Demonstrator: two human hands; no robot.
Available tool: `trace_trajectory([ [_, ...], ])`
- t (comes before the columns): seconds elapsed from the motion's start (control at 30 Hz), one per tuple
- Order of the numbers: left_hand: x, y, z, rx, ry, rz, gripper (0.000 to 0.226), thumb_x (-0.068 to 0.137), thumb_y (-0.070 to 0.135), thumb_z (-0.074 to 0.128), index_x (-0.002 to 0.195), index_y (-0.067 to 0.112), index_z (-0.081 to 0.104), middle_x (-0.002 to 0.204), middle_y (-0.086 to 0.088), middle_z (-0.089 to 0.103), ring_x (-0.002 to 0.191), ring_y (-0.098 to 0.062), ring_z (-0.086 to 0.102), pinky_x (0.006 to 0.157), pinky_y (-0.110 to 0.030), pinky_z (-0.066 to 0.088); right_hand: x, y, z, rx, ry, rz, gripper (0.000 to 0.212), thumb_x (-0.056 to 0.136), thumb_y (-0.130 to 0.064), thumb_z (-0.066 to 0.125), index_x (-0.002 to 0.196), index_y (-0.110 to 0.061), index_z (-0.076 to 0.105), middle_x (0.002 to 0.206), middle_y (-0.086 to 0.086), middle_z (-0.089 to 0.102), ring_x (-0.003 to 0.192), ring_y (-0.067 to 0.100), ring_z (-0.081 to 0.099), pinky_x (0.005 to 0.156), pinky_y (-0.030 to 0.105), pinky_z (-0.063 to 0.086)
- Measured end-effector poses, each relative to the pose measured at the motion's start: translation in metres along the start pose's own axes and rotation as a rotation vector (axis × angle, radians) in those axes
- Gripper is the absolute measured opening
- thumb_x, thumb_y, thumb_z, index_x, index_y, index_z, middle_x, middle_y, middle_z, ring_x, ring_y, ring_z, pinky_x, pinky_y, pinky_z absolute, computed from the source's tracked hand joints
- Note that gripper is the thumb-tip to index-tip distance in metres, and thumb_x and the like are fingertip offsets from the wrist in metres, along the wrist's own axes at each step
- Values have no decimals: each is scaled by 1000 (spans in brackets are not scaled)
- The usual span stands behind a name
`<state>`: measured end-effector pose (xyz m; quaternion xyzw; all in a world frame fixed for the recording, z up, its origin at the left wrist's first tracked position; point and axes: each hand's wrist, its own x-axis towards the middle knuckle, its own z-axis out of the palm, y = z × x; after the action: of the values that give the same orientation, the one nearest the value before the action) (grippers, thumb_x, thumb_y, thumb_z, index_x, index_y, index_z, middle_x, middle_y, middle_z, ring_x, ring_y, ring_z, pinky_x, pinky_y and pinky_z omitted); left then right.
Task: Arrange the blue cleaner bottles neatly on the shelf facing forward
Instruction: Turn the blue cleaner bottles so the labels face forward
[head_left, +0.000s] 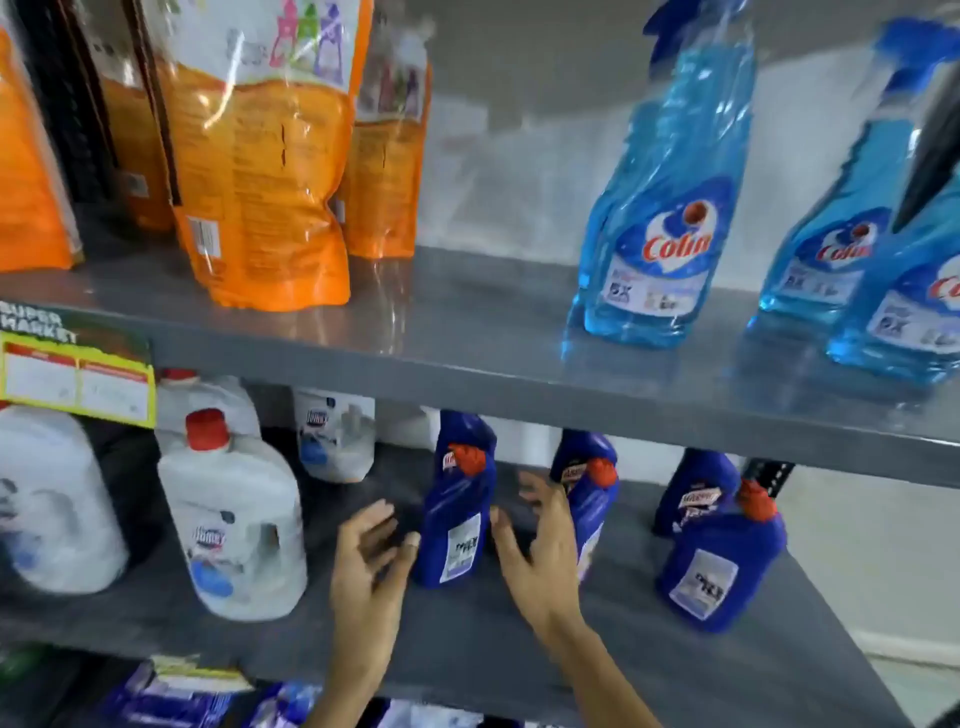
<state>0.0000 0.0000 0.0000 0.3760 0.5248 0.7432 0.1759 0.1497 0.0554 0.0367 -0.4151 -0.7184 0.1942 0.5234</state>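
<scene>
I see a dark blue plastic cleaner bottle with a red cap (457, 512) standing upright on the grey lower shelf board (467, 644). My left hand (366, 564) is spread open just left of it, fingertips near its side; my right hand (540, 545) is open just right of it. Right of that bottle stand three more like it (589, 488) (693, 488) (719, 564). Left of it sit white plastic jugs with red caps (236, 525). Above it, clear blue spray bottles (660, 208) stand.

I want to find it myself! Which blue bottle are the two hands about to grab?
Look at the middle grey shelf, under the see-through spray bottles. Right of the white jugs stand dark blue bottles with red caps. It is the leftmost one, the only one between the left hand and right hand.
</scene>
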Motion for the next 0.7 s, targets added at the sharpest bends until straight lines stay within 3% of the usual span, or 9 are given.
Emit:
trace_trajectory([
  [0.07,5,-21,5,13,-155,-165,55,75,-8,66,121,14,46,123,-6,52,109,-17,54,87,-17,45,10,10,15,157,-83,223,48,83,-28,66,125,-24,42,124,-4,53,115,15,52,79,3,39],
  [0.13,12,-44,8,62,-316,-237,73,67,-3,76,129,6,38,126,-6,49,105,-4,55,89,-15,45,23,20,22,246,-160,355,54,82,-26,68,128,-25,40,130,-1,52,121,16,50,86,10,38],
  [0.23,18,-73,12,218,-445,-239,68,64,15,80,122,20,44,117,3,57,97,10,56,83,-8,44,35,37,31,341,-309,385,49,84,-13,66,117,-38,41,123,-10,54,122,17,50,88,18,46],
  [0.3,21,-85,14,264,-442,-226,56,72,8,76,118,21,47,115,-3,61,100,-8,61,80,-5,44,41,39,30,353,-389,387,49,84,-9,65,125,-24,43,126,-4,55,120,11,52,87,11,47],
  [0.37,20,-95,12,254,-415,-241,48,78,6,69,120,17,49,118,-9,63,106,-21,62,90,-25,50,45,42,30,350,-427,383,49,85,-8,63,130,-12,43,123,-1,57,110,1,56,85,8,47],
  [0.43,19,-96,11,217,-401,-242,45,80,6,67,118,23,50,117,-7,64,105,-17,63,90,-35,51,47,40,31,367,-437,385,47,85,-7,63,129,-9,44,119,1,60,107,5,59,88,16,50],
  [0.5,18,-95,12,189,-394,-236,45,80,5,66,116,27,51,115,-4,64,101,-7,64,87,-25,53,47,38,30,386,-433,403,45,85,-5,62,127,-7,45,114,1,61,111,18,59,93,27,51],
  [0.6,18,-86,12,162,-403,-244,47,80,-1,65,122,14,51,116,-6,63,97,4,62,81,-10,49,45,28,24,387,-419,418,44,84,-3,63,124,-5,46,115,5,62,115,27,58,93,33,51],
  [0.7,24,-66,9,122,-426,-180,39,78,2,67,114,12,54,111,-8,64,95,-2,63,80,-16,51,53,14,12,393,-381,380,47,81,-4,67,123,-7,46,122,16,61,113,31,59,95,41,51],
])
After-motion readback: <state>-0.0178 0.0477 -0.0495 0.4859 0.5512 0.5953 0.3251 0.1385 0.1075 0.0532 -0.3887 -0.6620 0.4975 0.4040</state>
